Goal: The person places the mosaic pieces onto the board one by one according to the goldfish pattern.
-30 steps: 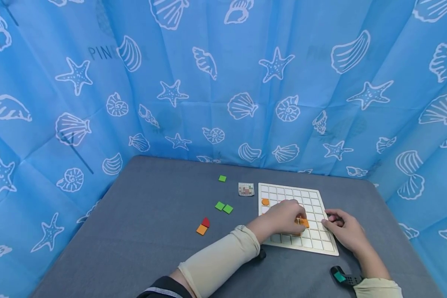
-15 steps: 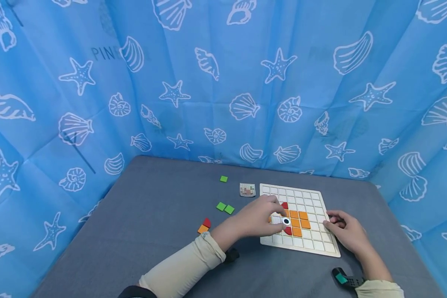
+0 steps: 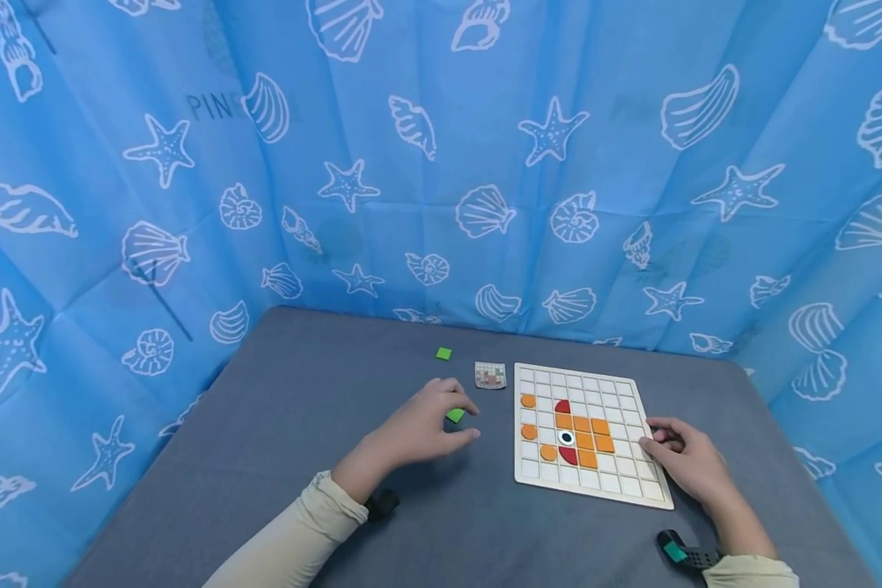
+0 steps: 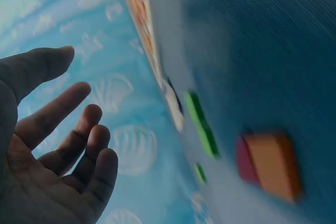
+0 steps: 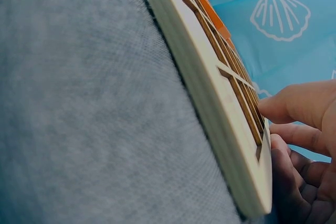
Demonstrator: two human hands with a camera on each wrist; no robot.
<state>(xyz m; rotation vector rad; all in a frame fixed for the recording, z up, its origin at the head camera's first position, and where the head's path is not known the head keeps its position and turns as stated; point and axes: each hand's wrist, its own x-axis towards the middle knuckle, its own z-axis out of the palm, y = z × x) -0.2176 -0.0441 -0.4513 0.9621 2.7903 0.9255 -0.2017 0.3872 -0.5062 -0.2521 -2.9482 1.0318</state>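
In the head view my left hand (image 3: 419, 423) hangs over the cloth left of the white grid board (image 3: 635, 489), thumb and fingers apart, holding nothing. Beneath its fingers a green tile (image 3: 455, 415) shows. The left wrist view has the same empty hand (image 4: 63, 135) beside green pieces (image 4: 201, 124) and a red and orange pair (image 4: 273, 165). My right hand (image 3: 689, 464) pinches the board's right edge between thumb and fingers, also seen in the right wrist view, where the hand (image 5: 304, 140) grips the rim (image 5: 210, 114). Orange squares (image 3: 584, 441), red pieces (image 3: 568, 456) and an eye tile (image 3: 566, 438) lie on the board.
A small patterned card (image 3: 490, 376) lies at the board's upper left, with another green tile (image 3: 444, 354) farther left. Round orange pieces (image 3: 529, 431) sit in the board's left columns. A blue curtain (image 3: 412, 163) with shell prints hangs behind the grey table (image 3: 265, 408).
My left hand has let go over the board and moved left, off it, to the green tiles, uncovering the orange, red and eye pieces. My right hand stays at the board's edge.
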